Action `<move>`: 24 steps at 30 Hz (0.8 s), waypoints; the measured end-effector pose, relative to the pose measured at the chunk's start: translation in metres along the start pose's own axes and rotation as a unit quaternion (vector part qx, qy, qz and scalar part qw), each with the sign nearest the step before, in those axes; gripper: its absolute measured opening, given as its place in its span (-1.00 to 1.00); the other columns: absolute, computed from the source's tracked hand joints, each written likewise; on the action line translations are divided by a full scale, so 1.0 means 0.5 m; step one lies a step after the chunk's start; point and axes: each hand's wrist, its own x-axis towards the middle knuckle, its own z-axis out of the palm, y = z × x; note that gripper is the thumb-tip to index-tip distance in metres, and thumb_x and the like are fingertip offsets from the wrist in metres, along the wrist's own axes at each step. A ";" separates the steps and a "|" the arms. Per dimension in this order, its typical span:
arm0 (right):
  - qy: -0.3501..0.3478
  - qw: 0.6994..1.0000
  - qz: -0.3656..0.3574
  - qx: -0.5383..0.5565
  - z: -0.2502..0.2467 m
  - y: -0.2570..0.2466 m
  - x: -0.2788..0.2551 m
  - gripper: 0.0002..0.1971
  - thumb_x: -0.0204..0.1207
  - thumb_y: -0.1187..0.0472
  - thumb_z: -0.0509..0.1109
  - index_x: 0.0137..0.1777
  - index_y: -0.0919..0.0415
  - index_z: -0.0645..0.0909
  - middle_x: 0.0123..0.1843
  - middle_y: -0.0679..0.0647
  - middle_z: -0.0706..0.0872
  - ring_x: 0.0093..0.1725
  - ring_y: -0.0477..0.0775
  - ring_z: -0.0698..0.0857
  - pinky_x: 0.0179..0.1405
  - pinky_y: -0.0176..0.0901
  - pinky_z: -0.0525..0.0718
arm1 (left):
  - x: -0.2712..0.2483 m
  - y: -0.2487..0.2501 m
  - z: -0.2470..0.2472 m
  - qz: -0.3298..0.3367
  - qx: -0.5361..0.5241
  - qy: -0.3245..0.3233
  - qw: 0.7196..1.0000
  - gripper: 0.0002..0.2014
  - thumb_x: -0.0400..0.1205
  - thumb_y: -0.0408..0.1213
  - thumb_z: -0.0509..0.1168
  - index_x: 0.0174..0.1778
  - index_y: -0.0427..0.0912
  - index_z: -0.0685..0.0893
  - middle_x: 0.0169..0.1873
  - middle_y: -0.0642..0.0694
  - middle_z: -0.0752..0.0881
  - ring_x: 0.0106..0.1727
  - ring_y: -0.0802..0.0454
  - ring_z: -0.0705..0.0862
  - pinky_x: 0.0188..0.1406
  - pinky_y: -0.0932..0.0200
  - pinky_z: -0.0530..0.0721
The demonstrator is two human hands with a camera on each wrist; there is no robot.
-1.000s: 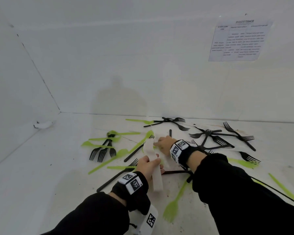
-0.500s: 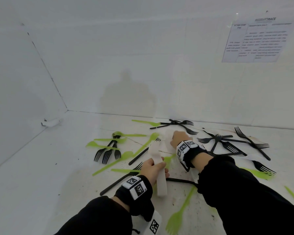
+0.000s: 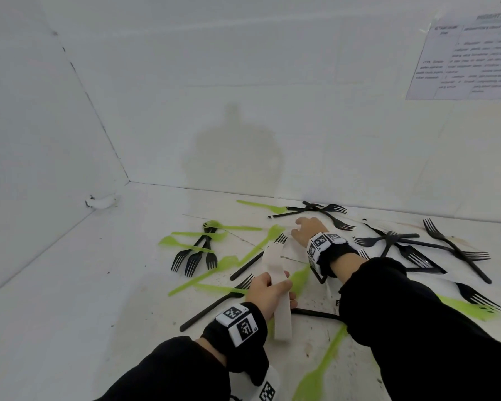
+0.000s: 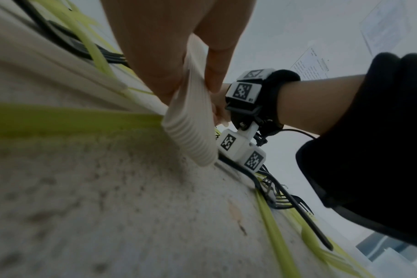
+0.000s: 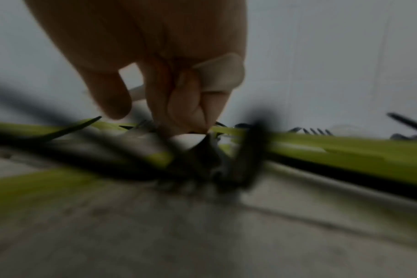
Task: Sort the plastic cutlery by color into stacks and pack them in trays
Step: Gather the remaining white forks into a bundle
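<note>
Left hand (image 3: 268,293) low in the middle of the head view, fingers curled round a stack of white forks (image 3: 276,287), tines up and away, handle ends down toward the worktop (image 3: 70,299). In the left wrist view, same stack of white forks (image 4: 191,120) pinched between thumb and fingers, many thin layered handles fanned at the lower end, which sits just above or on the speckled surface; cannot tell which.

Right hand (image 3: 308,230) further up, right of centre in the head view, palm down over the scattered cutlery. In the right wrist view, right hand (image 5: 169,79) with fingertips curled down onto the pile, something pale and flat tucked against the fingers (image 5: 191,105); too blurred to say whether a white fork is truly pinched, so grip cannot be told.

Green forks (image 3: 237,264) and black forks (image 3: 195,257) strewn and crossed over the middle of the worktop. Another cluster of black forks (image 3: 434,247) at centre right, more near the back wall just above the right hand. A green fork (image 3: 321,369) at bottom centre, between the two black sleeves. Printed sheet (image 3: 469,56) on the wall at upper right.
</note>
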 end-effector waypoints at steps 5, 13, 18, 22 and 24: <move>-0.014 0.998 -0.045 -0.043 0.013 0.001 0.004 -0.71 0.57 0.10 0.24 0.15 0.26 0.60 0.21 0.16 0.68 0.31 0.21 0.57 0.35 -0.07 0.39 | 0.014 0.008 0.006 -0.005 0.003 0.003 1.000 -0.92 0.62 -0.52 0.25 -0.06 -0.28 0.57 -0.35 -0.21 0.58 -0.40 -0.07 0.60 -0.43 0.11 0.72; 0.072 0.989 0.000 0.126 -0.040 0.042 0.004 -0.81 0.52 0.20 0.35 0.09 0.23 0.63 0.05 0.17 0.67 0.20 0.17 0.62 0.05 -0.19 0.48 | 0.017 0.008 0.029 0.003 0.018 -0.009 1.000 -0.91 0.62 -0.53 0.24 -0.10 -0.27 0.56 -0.36 -0.20 0.57 -0.41 -0.05 0.60 -0.47 0.16 0.73; 0.134 0.891 0.002 0.434 -0.118 0.059 -0.040 -0.93 0.53 0.25 0.30 -0.18 0.14 0.49 -0.45 0.03 0.42 -0.59 -0.05 0.41 -0.60 -0.31 0.30 | 0.010 0.006 0.036 0.007 0.031 -0.019 0.999 -0.92 0.62 -0.54 0.24 -0.09 -0.29 0.56 -0.35 -0.20 0.57 -0.40 -0.06 0.60 -0.41 0.14 0.73; 0.127 0.829 -0.039 0.544 -0.182 0.085 -0.103 -0.77 0.57 0.32 0.26 -0.31 0.12 0.42 -0.48 0.09 0.31 -0.77 -0.15 0.24 -0.68 -0.45 0.16 | 0.001 0.010 0.042 0.020 0.046 -0.027 0.998 -0.90 0.63 -0.52 0.23 0.04 -0.33 0.53 -0.31 -0.19 0.58 -0.37 -0.05 0.60 -0.37 0.15 0.73; 0.099 0.849 -0.062 0.515 -0.191 0.105 -0.143 -0.78 0.61 0.27 0.29 -0.29 0.12 0.45 -0.53 0.05 0.32 -0.71 -0.14 0.27 -0.69 -0.41 0.22 | -0.005 0.014 0.048 0.027 0.052 -0.032 0.998 -0.90 0.63 -0.52 0.23 0.03 -0.32 0.53 -0.30 -0.19 0.58 -0.36 -0.04 0.60 -0.38 0.17 0.73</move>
